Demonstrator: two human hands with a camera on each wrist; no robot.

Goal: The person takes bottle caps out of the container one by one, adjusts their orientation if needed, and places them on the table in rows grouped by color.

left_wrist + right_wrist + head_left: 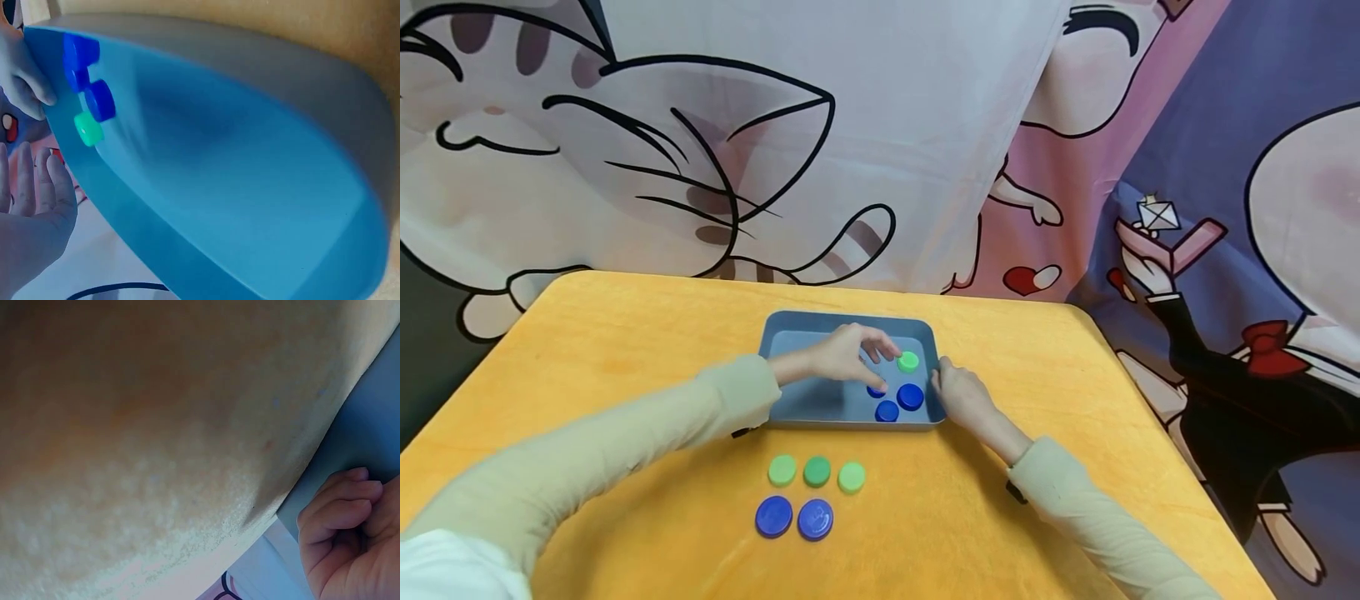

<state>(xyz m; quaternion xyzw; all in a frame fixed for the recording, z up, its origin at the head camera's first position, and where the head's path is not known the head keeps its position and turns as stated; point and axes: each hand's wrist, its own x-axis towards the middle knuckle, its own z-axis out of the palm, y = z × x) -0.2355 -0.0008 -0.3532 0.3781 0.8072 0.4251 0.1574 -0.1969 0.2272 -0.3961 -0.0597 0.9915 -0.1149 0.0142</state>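
Note:
A grey-blue rectangular tray point(820, 421) lies on the table. Inside its right part are a light green bottle cap point(907, 362) and three blue bottle caps point(910, 397). Above them hovers my left hand point(847, 354), fingers spread and nothing held; the left wrist view shows the same hand point(37, 219) with its fingers extended. At the tray's right end, my right hand point(964, 396) grips the rim. Its fingers point(340, 519) are curled against the tray's outer wall in the right wrist view.
In front of the tray, a row of three green caps point(817, 472) lies on the yellow table point(1000, 533). Two blue caps point(816, 520) sit nearer to me. A cartoon-printed cloth point(925, 125) hangs behind the table's far edge.

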